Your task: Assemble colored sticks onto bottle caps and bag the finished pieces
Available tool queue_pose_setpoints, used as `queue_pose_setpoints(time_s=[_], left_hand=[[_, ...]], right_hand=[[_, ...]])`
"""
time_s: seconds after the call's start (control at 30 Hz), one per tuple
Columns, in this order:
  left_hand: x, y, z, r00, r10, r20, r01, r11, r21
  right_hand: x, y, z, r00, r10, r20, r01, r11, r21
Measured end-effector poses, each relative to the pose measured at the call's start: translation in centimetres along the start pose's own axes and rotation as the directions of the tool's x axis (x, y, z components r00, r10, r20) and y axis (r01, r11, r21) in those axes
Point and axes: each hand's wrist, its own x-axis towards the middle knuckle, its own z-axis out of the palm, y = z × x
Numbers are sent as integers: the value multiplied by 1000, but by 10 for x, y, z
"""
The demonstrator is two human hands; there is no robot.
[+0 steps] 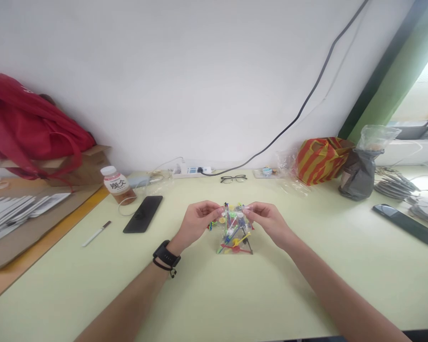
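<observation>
A small clear plastic bag (233, 232) full of colourful plastic pieces stands on the pale green table (235, 294) in front of me. My left hand (196, 222) pinches the bag's top edge on the left side. My right hand (267, 221) pinches the same edge on the right. Both hands are closed on the bag's rim, thumbs and fingers pressed together. A black watch sits on my left wrist.
A black phone (143, 213), a white pen (96, 233) and a drink bottle (116, 184) lie to the left. Glasses (233, 178) and a power strip (192, 171) sit by the wall. A striped bag (319, 159), grey pouch (360, 173) and another phone (406, 224) are at right.
</observation>
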Motion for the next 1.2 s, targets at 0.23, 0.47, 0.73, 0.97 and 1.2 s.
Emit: queue_pose_setpoints(time_s=[0.23,0.47,0.73,0.97,1.2], left_hand=[[-3,9,-1,997,-27,77,28,1000,-14],[-4,8,0,995,-8,99,13,999,-49],[-3,8,-1,999,-29,38,31,999,-36],[-7,9,7,997,-10,74,17,996,-82],[-4,7,7,999,-45,-4,45,999,-30]], right_hand=[[-3,-3,1,997,-65,-31,64,998,-16],[-2,-5,-1,997,-67,-23,66,997,-45],[-2,-5,-1,995,-81,-59,81,997,3],[-4,-7,5,992,-101,-81,100,995,-16],[-5,-8,5,997,-76,-31,75,996,-39]])
